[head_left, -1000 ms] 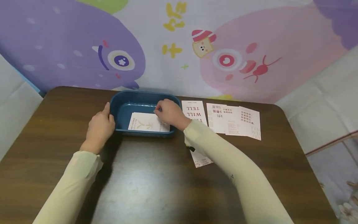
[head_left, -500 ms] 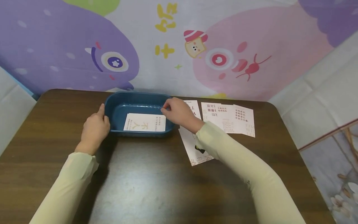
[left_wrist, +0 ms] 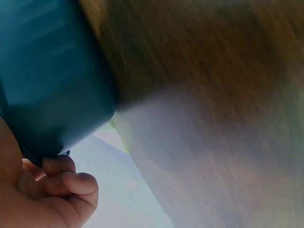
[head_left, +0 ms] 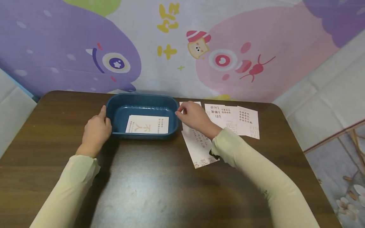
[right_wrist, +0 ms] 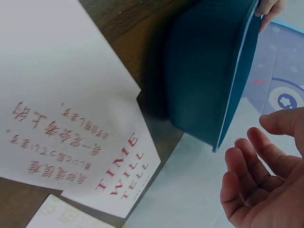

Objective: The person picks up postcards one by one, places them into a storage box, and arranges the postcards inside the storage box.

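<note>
While the headcam shows the tray's (head_left: 139,109) cards (head_left: 147,124), wrist views show its outside.

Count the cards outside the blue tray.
5 visible: far card beside the tray, near card in front, then left card, middle card and right card of the overlapping row. More may be hidden underneath.

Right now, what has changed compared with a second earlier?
The right hand has moved rightward, off the cards in the tray, to the tray's right end, over the loose cards; its fingers hold nothing now. The left hand stays on the tray's left rim, and the cards inside and outside look undisturbed.
</note>
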{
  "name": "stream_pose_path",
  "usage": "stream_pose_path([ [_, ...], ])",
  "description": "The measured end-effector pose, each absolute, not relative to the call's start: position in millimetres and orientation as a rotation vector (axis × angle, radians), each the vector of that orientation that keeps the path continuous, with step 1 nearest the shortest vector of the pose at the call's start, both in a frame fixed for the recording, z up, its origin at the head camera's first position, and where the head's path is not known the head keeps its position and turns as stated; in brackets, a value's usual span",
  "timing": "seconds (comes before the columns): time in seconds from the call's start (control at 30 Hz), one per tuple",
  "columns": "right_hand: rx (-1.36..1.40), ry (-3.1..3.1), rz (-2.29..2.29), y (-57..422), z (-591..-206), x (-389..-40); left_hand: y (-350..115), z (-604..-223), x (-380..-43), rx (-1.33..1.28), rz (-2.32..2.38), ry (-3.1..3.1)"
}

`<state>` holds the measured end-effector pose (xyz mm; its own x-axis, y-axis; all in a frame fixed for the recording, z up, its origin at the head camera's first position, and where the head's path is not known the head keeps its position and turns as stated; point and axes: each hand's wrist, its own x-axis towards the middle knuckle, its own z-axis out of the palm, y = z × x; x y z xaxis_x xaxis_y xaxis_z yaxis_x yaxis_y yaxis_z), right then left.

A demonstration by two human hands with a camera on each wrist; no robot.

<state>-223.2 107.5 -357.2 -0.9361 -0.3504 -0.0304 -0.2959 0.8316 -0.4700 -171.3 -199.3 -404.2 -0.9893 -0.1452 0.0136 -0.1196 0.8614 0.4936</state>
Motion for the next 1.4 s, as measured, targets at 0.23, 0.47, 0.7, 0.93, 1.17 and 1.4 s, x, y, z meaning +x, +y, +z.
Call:
stream_pose_path([
  [0.23, -0.485, 2.912, -0.719, 121.3, -360.3, -221.9, -200.9, -403.3, -172.4, 0.216, -0.774, -2.979],
  [0.47, -0.454, 2.936, -0.75, 136.5, -362.1, -219.6, -200.9, -403.1, -173.6, 0.231, -0.777, -2.988],
  [0.7, -0.4, 2.939, -0.762, 153.7, -368.9, -216.2, -199.4, -402.7, -173.6, 0.229, -0.779, -2.993],
  [0.93, -0.324, 2.948, -0.74, 166.5, -379.3, -211.1, -198.5, -402.2, -173.4, 0.253, -0.792, -3.005],
  [1.17, -0.261, 2.935, -0.759, 176.4, -390.0, -204.9, -198.8, -403.6, -173.5, 0.253, -0.811, -3.012],
  [1.4, -0.17, 2.903, -0.733, 188.6, -402.4, -200.3, -197.9, -404.5, -172.2, 0.244, -0.812, -2.999],
])
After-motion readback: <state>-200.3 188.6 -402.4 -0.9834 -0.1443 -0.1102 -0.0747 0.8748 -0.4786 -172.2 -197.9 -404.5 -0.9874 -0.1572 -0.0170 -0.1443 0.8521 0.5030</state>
